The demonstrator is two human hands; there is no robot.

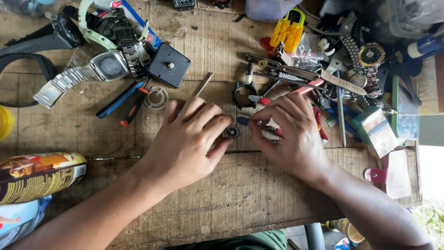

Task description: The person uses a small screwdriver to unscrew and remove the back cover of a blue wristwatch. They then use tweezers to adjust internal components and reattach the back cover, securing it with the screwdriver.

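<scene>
At the centre of the frame, a small round watch part (231, 132) is pinned against the wooden counter (240, 185) by the left hand (185, 143). The grip of that hand is pressed together: thumb and fingertips are closed around the part's rim from the left. The piece is judged to be light, stiff and small enough to skid or flip if pressed off-centre; it is probably delicate inside, so the rim is the sound place for it to be taken hold of, never the face.

The right hand (291, 134) is curled, wrist resting on the counter, and a thin screwdriver (256, 123) with a blue tip and red shaft is pinched between thumb and fingers, its point laid just beside the part. Both forearms come in from the lower edge of the frame and converge on the centre.

Just above the hands, a black watch case (244, 95) is seen. A steel-banded wristwatch (88, 74) and a black square clock movement (169, 65) lie in the upper left, a yellow tool (288, 31) at upper centre, and a printed can (39, 176) at the left edge.
</scene>
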